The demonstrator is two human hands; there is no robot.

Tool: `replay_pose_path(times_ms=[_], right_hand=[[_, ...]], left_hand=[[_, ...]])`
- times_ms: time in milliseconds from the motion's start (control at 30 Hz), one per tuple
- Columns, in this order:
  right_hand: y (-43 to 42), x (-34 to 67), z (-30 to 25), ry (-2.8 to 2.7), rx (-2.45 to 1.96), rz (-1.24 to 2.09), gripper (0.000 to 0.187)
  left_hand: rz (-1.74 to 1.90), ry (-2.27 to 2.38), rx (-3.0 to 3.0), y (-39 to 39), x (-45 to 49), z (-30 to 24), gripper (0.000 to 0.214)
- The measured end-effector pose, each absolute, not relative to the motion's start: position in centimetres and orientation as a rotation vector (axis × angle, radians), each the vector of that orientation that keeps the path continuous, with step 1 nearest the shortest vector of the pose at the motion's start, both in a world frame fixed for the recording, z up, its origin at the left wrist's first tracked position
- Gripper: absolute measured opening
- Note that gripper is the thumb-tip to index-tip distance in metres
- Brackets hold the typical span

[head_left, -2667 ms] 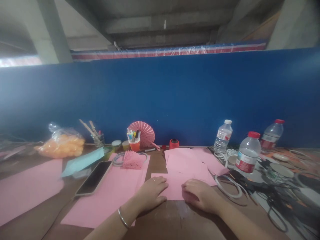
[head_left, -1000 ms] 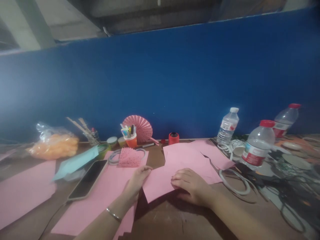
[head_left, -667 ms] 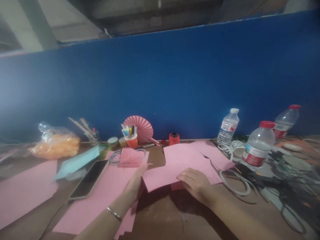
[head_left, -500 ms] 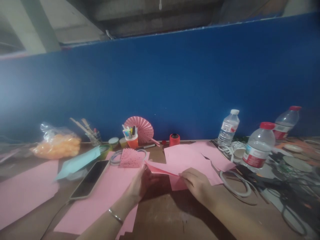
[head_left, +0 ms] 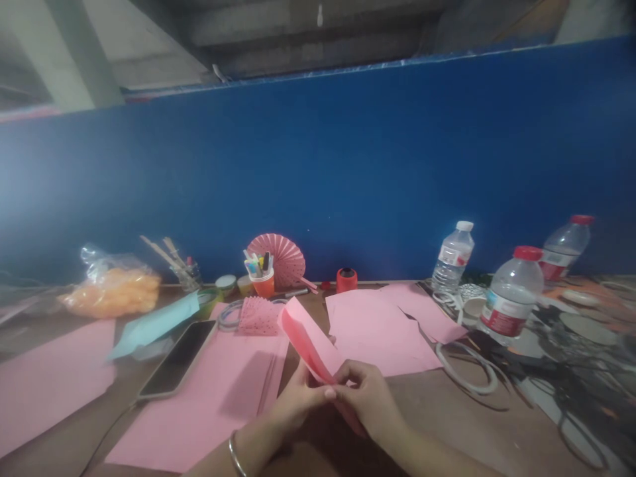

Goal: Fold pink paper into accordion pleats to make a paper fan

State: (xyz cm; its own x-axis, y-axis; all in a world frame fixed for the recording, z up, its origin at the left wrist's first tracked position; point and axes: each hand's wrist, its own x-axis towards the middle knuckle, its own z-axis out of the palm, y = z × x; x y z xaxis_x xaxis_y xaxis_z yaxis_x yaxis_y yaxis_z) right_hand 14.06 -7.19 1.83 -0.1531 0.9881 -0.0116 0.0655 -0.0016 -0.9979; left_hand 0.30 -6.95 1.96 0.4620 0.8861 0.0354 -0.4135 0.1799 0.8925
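A folded piece of pink paper [head_left: 318,341] stands tilted between my two hands, its layers bulging apart at the upper left end. My left hand [head_left: 304,396], below a silver bracelet, grips it from the left with the thumb along the near edge. From the right, my right hand [head_left: 368,397] pinches the same edge, its fingers bent. The hands almost touch at the thumbs. Pink sheets [head_left: 199,411] lie to the left of my hands, and more pink sheets [head_left: 382,331] lie just beyond my right hand.
A phone [head_left: 179,361] lies on the left sheets, near a pleated pink piece [head_left: 261,316]. Behind stand a cup of pens [head_left: 262,281], a round pink fan [head_left: 283,258] and a red container [head_left: 346,281]. Bottles [head_left: 511,298] and cables [head_left: 470,371] crowd the right.
The folded paper has turned from lying nearly level to standing tilted, and has come nearer to me. My right hand has moved left, up against my left hand.
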Motion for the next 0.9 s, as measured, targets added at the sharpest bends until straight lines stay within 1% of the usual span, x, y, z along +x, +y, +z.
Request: replay_pose_path(times_ms=[67,133,200,267,333,400,467,533,600,667,800,900], right_hand=[[-7.4,14.2,2.1,-1.463,-1.044,1.301,0.011],[-7.7,14.7,2.4,-1.615,-0.870,1.232,0.012],[-7.8,15.1,2.6,-1.717,-0.821,1.067,0.015],[-7.6,15.6,2.6,-1.709,-0.906,0.884,0.014],[-6.9,16.2,2.3,-1.623,-0.999,0.795,0.014],[-5.8,17.1,1.8,-1.515,-1.046,0.833,0.016],[-4.5,18.0,1.4,-1.410,-1.052,0.923,0.020],[-3.6,18.7,1.1,-1.353,-1.031,1.084,0.025],[-3.2,19.1,0.9,-1.399,-1.044,1.244,0.033],[-3.3,18.9,0.8,-1.492,-1.077,1.316,0.037],[-3.9,18.2,0.5,-1.652,-1.165,1.150,0.040],[-4.0,17.9,0.4,-1.574,-1.267,1.013,0.038]], left_hand=[[0.989,0.553,0.935,-7.1,-0.1,1.6,0.060],[0.982,0.596,0.871,-7.1,-0.6,1.2,0.045],[0.996,0.718,0.814,-6.8,-0.8,0.8,0.037],[1.071,0.865,0.822,-6.3,-0.8,0.7,0.033],[1.136,0.921,0.901,-5.8,-0.6,1.1,0.034],[1.130,0.885,0.969,-5.4,-0.6,1.8,0.038],[1.111,0.859,0.999,-5.1,-0.8,2.5,0.041],[1.096,0.864,1.021,-4.9,-1.2,2.8,0.043],[1.059,0.873,1.052,-4.7,-1.6,2.8,0.045],[0.998,0.888,1.083,-4.6,-1.8,2.5,0.046],[0.918,0.932,1.119,-4.5,-1.7,1.9,0.039],[0.939,0.892,1.143,-4.4,-1.6,1.9,0.038]])
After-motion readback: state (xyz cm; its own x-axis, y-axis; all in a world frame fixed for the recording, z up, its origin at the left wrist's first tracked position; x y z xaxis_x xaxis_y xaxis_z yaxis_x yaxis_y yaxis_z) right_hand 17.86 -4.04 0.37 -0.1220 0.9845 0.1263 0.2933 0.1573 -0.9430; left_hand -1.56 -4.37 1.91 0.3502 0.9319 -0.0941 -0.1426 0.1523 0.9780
